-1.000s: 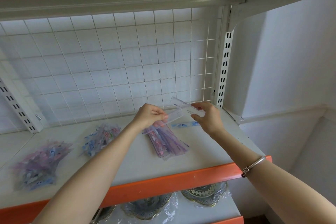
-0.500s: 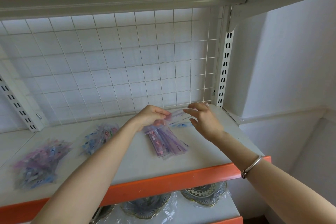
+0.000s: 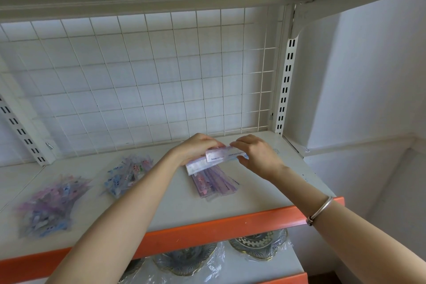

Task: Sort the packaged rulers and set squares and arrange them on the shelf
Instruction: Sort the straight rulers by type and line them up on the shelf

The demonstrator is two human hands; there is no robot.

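Observation:
A packaged ruler set in clear wrap is held crosswise just above the white shelf. My left hand grips its left end and my right hand pinches its right end. Directly below and in front lies a stack of pink and purple packaged rulers. A blue-and-pink pile of packets lies to the left, and a purple-and-blue pile sits at the far left.
A white wire grid backs the shelf, with a slotted upright at its right. The shelf has an orange front lip. Wrapped patterned plates sit on the shelf below. A white wall stands to the right.
The held packet has come down from its raised tilt to lie nearly level over the pink stack. Both hands have moved closer together along it.

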